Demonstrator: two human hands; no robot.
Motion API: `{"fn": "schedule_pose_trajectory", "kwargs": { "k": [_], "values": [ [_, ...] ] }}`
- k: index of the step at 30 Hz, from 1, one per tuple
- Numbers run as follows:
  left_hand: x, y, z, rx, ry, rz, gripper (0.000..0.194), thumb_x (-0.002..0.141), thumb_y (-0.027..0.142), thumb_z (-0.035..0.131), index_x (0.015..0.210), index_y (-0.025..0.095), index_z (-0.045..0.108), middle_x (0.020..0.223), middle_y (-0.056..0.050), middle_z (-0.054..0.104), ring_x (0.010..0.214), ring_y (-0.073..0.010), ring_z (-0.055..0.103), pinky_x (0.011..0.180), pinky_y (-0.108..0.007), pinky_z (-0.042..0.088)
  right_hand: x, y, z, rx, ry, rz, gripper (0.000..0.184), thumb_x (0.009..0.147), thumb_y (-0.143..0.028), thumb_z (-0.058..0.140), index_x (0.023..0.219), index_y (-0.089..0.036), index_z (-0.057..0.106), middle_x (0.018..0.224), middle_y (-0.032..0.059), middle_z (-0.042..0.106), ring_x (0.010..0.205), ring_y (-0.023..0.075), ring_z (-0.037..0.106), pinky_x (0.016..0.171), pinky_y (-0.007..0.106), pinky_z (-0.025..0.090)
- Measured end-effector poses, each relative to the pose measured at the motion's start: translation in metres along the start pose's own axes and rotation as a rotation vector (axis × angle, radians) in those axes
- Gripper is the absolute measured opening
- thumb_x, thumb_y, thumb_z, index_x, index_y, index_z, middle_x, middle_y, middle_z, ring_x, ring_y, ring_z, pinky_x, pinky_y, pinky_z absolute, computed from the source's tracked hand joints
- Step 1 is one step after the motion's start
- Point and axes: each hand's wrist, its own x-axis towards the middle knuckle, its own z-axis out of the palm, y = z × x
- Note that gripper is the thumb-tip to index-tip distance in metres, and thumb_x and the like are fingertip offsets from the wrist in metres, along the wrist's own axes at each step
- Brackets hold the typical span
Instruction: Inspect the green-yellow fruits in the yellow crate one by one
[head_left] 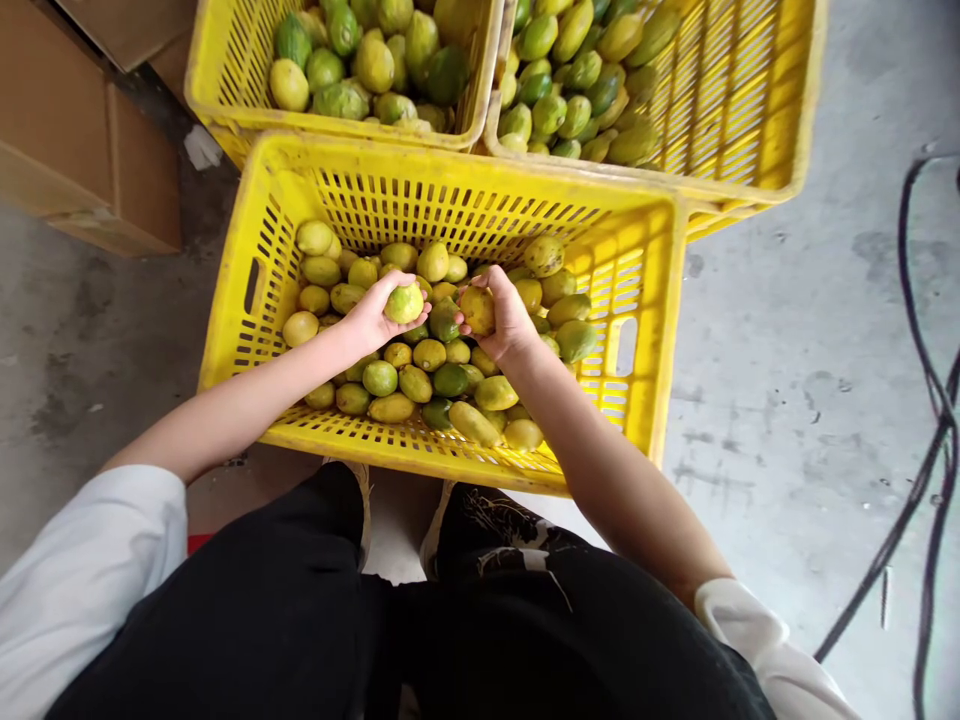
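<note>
My left hand [379, 312] holds a yellow-green lemon [404, 303], its fingers curled under the fruit and the thumb along the top. In my right hand [506, 315] is a yellower lemon [477, 311] with brownish marks, gripped between thumb and fingers. Both hands are over a yellow slatted crate [465, 185], a short way apart. Below them lie many loose lemons, yellow to dark green, such as a long pale one [474, 424] near the front. My forearms hide some of the fruit.
Behind stand two more yellow crates, a left one [225, 60] and a right one [750, 90], both with green and yellow fruit. Cardboard boxes [75, 130] are at the far left. Black cables [919, 460] run over the grey concrete floor [757, 350] on the right.
</note>
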Motion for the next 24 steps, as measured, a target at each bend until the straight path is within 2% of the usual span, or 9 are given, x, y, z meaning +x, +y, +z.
{"fn": "schedule_pose_trajectory", "kwargs": {
  "k": [3, 10, 15, 19, 21, 24],
  "values": [
    [-0.002, 0.000, 0.002, 0.012, 0.033, -0.009, 0.010, 0.100, 0.024, 0.064, 0.092, 0.019, 0.063, 0.075, 0.000, 0.070, 0.067, -0.0127, 0.070, 0.069, -0.024, 0.061, 0.007, 0.004, -0.002, -0.047, 0.066, -0.042, 0.028, 0.084, -0.040, 0.081, 0.088, -0.025, 0.058, 0.081, 0.0037, 0.066, 0.060, 0.0206, 0.062, 0.042, 0.032, 0.043],
    [-0.008, 0.003, 0.007, 0.028, 0.058, -0.013, 0.022, 0.105, 0.023, 0.058, 0.083, 0.019, 0.059, 0.070, 0.001, 0.068, 0.061, -0.0107, 0.068, 0.065, -0.021, 0.058, 0.025, 0.010, -0.013, -0.118, 0.150, -0.127, 0.034, 0.081, -0.050, 0.084, 0.082, -0.026, 0.059, 0.075, 0.0032, 0.064, 0.065, 0.0236, 0.070, 0.040, 0.030, 0.048],
    [-0.007, 0.003, 0.006, 0.037, 0.041, -0.008, 0.020, 0.103, 0.023, 0.059, 0.083, 0.018, 0.060, 0.071, 0.000, 0.068, 0.063, -0.0113, 0.068, 0.066, -0.022, 0.057, 0.024, 0.010, -0.015, -0.054, 0.195, -0.110, 0.031, 0.078, -0.040, 0.087, 0.079, -0.027, 0.059, 0.066, -0.0008, 0.059, 0.056, 0.0194, 0.064, 0.037, 0.026, 0.045],
    [-0.004, 0.002, 0.004, 0.028, 0.041, -0.006, 0.017, 0.102, 0.023, 0.060, 0.085, 0.019, 0.060, 0.072, 0.000, 0.069, 0.064, -0.0115, 0.069, 0.067, -0.022, 0.057, 0.016, 0.002, -0.010, 0.003, 0.238, -0.053, 0.023, 0.088, -0.028, 0.083, 0.083, -0.025, 0.061, 0.067, -0.0033, 0.058, 0.054, 0.0146, 0.060, 0.040, 0.022, 0.047],
    [-0.002, 0.001, 0.002, -0.011, 0.023, 0.002, 0.018, 0.103, 0.029, 0.060, 0.088, 0.020, 0.061, 0.073, 0.000, 0.070, 0.065, -0.0132, 0.070, 0.068, -0.023, 0.059, 0.013, -0.003, -0.006, 0.043, 0.214, -0.030, 0.019, 0.100, -0.029, 0.072, 0.086, -0.024, 0.061, 0.068, -0.0028, 0.059, 0.057, 0.0140, 0.060, 0.043, 0.021, 0.050],
    [0.000, 0.000, -0.001, -0.084, -0.019, 0.030, 0.022, 0.105, 0.039, 0.056, 0.096, 0.020, 0.064, 0.078, -0.003, 0.073, 0.072, -0.0182, 0.075, 0.076, -0.028, 0.064, 0.012, -0.009, -0.001, 0.105, 0.160, -0.014, 0.024, 0.111, -0.026, 0.053, 0.088, -0.024, 0.057, 0.069, -0.0022, 0.060, 0.062, 0.0147, 0.062, 0.051, 0.022, 0.056]
  ]
}}
